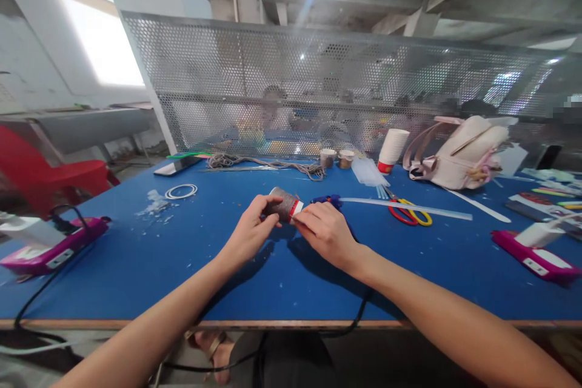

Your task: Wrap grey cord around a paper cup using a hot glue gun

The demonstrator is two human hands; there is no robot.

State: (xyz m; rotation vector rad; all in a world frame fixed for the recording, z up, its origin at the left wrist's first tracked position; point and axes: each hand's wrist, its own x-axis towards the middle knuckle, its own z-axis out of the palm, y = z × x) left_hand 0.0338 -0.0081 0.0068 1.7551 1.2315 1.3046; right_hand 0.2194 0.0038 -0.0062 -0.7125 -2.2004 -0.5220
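Note:
My left hand (251, 225) and my right hand (324, 231) meet above the middle of the blue table (191, 267). Between them is a paper cup wrapped in grey cord (282, 203), lying on its side with a red and white rim toward my right hand. My left fingers curl round its grey end. My right fingers pinch at its rim end. A blue glue gun (328, 200) lies just behind my right hand, its black cable running off the table's front edge.
Red and yellow scissors (409, 212), clear glue sticks (404, 209), a stack of paper cups (391, 150), a white backpack (459, 154), a grey cord pile (264, 165) and a phone (178, 165) lie behind. Pink devices (50, 248) (536, 254) sit at both sides. A mesh screen (318, 85) stands at the back.

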